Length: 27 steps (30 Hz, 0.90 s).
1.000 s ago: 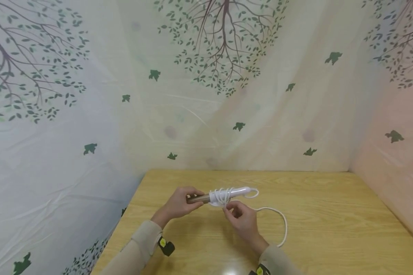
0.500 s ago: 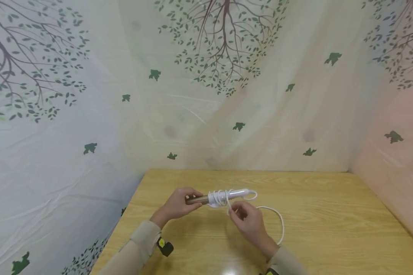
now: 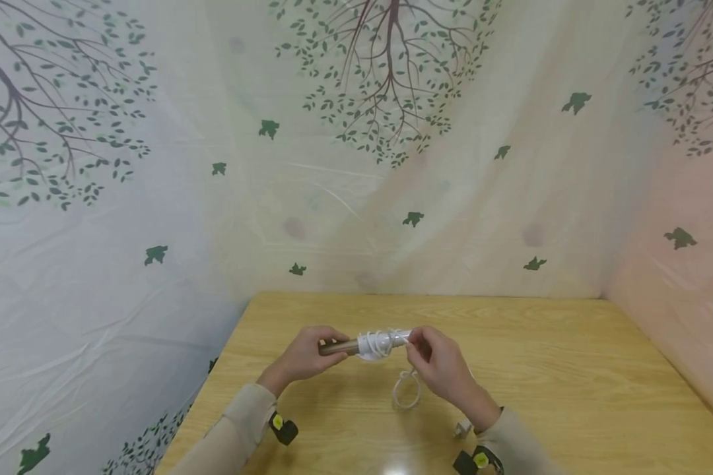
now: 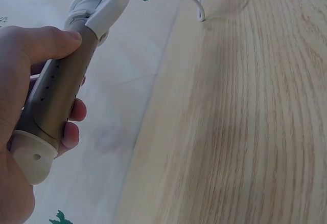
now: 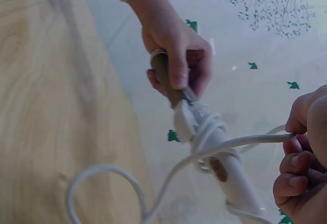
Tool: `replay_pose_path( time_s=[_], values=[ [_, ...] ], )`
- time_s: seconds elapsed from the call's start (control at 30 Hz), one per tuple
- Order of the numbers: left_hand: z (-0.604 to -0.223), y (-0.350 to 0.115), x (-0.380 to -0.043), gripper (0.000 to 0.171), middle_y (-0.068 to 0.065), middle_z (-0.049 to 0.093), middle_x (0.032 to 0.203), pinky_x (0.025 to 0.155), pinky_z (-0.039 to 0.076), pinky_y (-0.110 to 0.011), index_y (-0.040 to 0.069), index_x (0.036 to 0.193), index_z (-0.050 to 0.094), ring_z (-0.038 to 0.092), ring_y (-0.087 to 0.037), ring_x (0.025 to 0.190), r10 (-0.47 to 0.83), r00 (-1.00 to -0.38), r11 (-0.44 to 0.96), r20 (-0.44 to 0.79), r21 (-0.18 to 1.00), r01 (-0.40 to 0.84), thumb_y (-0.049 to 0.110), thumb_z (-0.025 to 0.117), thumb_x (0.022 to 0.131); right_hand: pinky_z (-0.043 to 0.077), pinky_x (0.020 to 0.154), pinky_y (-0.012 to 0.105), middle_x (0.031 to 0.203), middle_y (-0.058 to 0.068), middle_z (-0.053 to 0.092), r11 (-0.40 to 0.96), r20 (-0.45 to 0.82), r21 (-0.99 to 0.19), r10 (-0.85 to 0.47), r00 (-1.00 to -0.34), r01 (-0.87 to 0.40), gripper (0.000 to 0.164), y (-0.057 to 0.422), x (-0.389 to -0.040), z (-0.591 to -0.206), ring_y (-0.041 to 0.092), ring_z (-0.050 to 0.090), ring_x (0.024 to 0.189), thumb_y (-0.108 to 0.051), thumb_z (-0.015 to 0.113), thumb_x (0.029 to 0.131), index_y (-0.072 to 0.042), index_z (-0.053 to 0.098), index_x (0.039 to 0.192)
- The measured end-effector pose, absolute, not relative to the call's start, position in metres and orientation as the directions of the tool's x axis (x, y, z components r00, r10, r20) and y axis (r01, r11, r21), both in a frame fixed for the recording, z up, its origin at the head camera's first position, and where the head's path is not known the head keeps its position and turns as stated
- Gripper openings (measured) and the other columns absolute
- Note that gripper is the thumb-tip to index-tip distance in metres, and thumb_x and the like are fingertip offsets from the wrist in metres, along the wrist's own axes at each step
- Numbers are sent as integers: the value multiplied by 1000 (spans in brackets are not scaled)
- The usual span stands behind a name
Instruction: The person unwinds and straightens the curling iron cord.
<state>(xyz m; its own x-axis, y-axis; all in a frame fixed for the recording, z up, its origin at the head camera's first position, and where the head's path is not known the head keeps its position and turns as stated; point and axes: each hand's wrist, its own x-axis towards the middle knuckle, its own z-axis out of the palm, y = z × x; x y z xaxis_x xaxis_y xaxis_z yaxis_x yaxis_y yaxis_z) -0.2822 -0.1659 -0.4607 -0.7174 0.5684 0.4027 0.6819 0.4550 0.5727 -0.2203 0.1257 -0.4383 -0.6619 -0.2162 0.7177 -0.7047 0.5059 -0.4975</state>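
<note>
A hair curling iron [image 4: 64, 83] has a brown perforated barrel, a cream tip and a white handle. My left hand [image 3: 305, 354] grips it by the barrel, thumb along the top, and holds it above the table. Several turns of white cord [image 5: 240, 142] wrap around the white part, seen in the right wrist view. My right hand [image 3: 445, 366] pinches the cord between thumb and fingertips beside the handle's end. Below that hand a loop of cord dangles, and the white plug [image 3: 463, 428] shows near the right wrist.
The wooden table [image 3: 570, 369] reaches back to a pale cloth wall [image 3: 356, 198] printed with trees and green birds. Similar cloth stands along the left and right sides. Each wrist wears a small black camera, such as the left wrist camera [image 3: 284, 430].
My right hand, pinching the cord, has moved up and right from below the handle to its end. The dangling loop and plug have come into view. My left hand keeps its grip nearly still.
</note>
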Motion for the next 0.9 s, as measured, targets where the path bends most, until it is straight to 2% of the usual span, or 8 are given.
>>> replay_pose_path(
  time_s=[0.23,0.43,0.67,0.9],
  values=[
    [-463,-166,-278,23,3,71,99,69,52,-23,16,108,71,62,-5,79,587,-696,431,414,568,701,26,74,87,42,49,20,72,-5,57,569,628,-519,-251,-736,-637,4,146,-234,-411,0,44,59,-1,65,88,-1,62,91],
    [-463,-167,-277,24,4,71,99,70,53,-24,17,108,71,62,-5,80,587,-691,426,422,564,707,25,75,86,43,51,21,71,-3,59,596,600,-527,-244,-762,-605,7,165,-249,-398,3,46,58,-8,63,93,-1,63,91],
    [-465,-172,-273,24,4,71,98,66,52,-23,16,108,70,61,-4,79,608,-656,392,447,550,738,25,74,87,43,49,23,71,-2,60,609,538,-580,-213,-815,-541,4,181,-262,-406,6,48,57,-8,62,93,-6,64,90],
    [-466,-174,-272,24,5,71,98,64,52,-23,17,108,71,61,-3,78,604,-653,385,457,550,741,25,75,86,42,51,22,74,-1,59,620,500,-606,-190,-845,-498,6,193,-272,-418,6,48,60,-9,62,93,-6,64,89]
  ],
)
